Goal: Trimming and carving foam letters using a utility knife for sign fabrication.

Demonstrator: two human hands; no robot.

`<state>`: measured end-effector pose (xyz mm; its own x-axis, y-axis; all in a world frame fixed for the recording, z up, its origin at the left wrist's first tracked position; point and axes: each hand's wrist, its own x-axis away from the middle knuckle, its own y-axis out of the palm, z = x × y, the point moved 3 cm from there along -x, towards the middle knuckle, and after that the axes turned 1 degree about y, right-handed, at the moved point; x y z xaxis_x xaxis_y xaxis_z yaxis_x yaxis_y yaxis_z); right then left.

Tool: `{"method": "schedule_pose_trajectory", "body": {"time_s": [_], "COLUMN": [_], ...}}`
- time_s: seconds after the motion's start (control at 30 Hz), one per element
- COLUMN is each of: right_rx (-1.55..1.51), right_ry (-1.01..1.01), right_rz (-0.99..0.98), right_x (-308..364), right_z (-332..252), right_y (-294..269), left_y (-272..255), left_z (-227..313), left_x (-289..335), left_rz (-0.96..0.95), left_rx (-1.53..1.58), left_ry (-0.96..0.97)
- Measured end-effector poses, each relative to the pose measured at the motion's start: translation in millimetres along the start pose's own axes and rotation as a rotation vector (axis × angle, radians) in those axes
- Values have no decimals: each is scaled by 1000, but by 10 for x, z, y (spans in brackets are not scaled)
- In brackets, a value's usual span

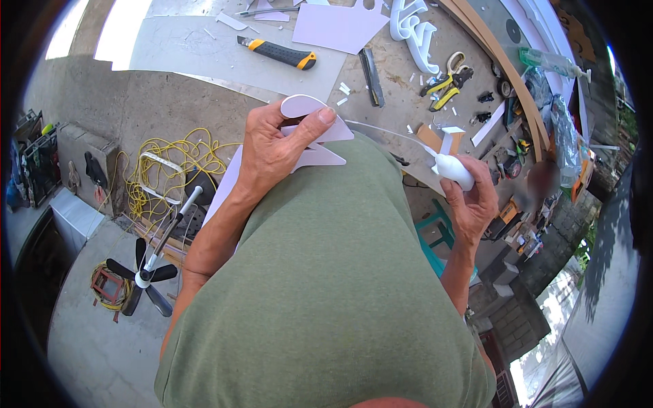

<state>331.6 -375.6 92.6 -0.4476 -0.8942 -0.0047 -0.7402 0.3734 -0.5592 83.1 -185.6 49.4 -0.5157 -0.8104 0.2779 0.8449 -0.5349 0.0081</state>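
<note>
My left hand (pixel 272 146) is closed around a pale white cut-out sheet piece (pixel 332 129) with curved and pointed edges, thumb pressing on its face. From near this piece a thin white strip (pixel 384 129) runs right toward the nozzle of a small white squeeze bottle (pixel 454 173). The bottle sits in the fingers of my right hand (pixel 475 207), tilted with its tip toward the upper left. Whether the nozzle touches the strip I cannot tell. Another pale sheet (pixel 222 182) shows beside my left forearm, partly hidden.
On the worktable lie a utility knife (pixel 277 53), a dark slim tool (pixel 372 78), yellow-handled pliers (pixel 449 81), a white letter-like shape (pixel 416 37) and white offcuts. A fan (pixel 143 277) and yellow cable (pixel 197 143) are at left; a green stool (pixel 439 228) stands right.
</note>
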Motion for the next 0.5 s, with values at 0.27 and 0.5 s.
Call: {"method": "schedule_pose_trajectory", "body": {"time_s": [0.27, 0.5], "right_rx": [79, 177], "right_ry": [-54, -156], "right_rz": [1, -9], "right_x": [-19, -40], "right_z": [-103, -174], "right_y": [-101, -93], "left_y": [40, 49], "left_z": [-10, -10], "left_x": [0, -22], "left_rz": [-1, -13], "left_rx": [108, 104], "left_ry": [-58, -104]}}
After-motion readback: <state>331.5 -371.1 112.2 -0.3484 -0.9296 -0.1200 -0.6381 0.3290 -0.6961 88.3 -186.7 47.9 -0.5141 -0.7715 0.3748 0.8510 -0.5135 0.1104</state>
